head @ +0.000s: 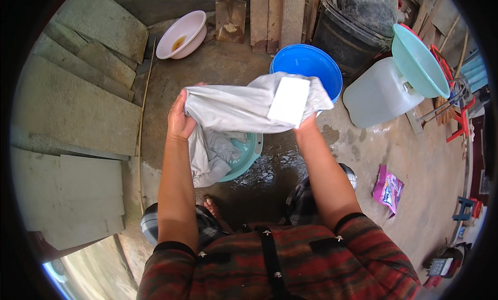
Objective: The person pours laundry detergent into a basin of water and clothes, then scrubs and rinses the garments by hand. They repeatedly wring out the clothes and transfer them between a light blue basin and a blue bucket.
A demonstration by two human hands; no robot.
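A light grey-white cloth garment (233,107) is stretched between my two hands, above a teal plastic basin (253,160). My left hand (181,117) grips its left end, with the thumb upright at the edge. At the other end my right hand (307,123) holds the cloth from beneath, its fingers mostly hidden. A bright white rectangle (290,99) covers part of the fabric near that hand. From the left end, more cloth (208,156) hangs down into the basin and over its left rim. The cloth's right part overlaps the view of a blue plastic bucket (307,57).
Wet concrete lies around the basin. A pink basin (194,31) and a shovel (230,20) stand at the back. To the right are a translucent jerrycan (377,94), a mint-green basin (418,62) and a purple packet (388,191). Boards (85,101) lean at left beside a thin stick (144,105).
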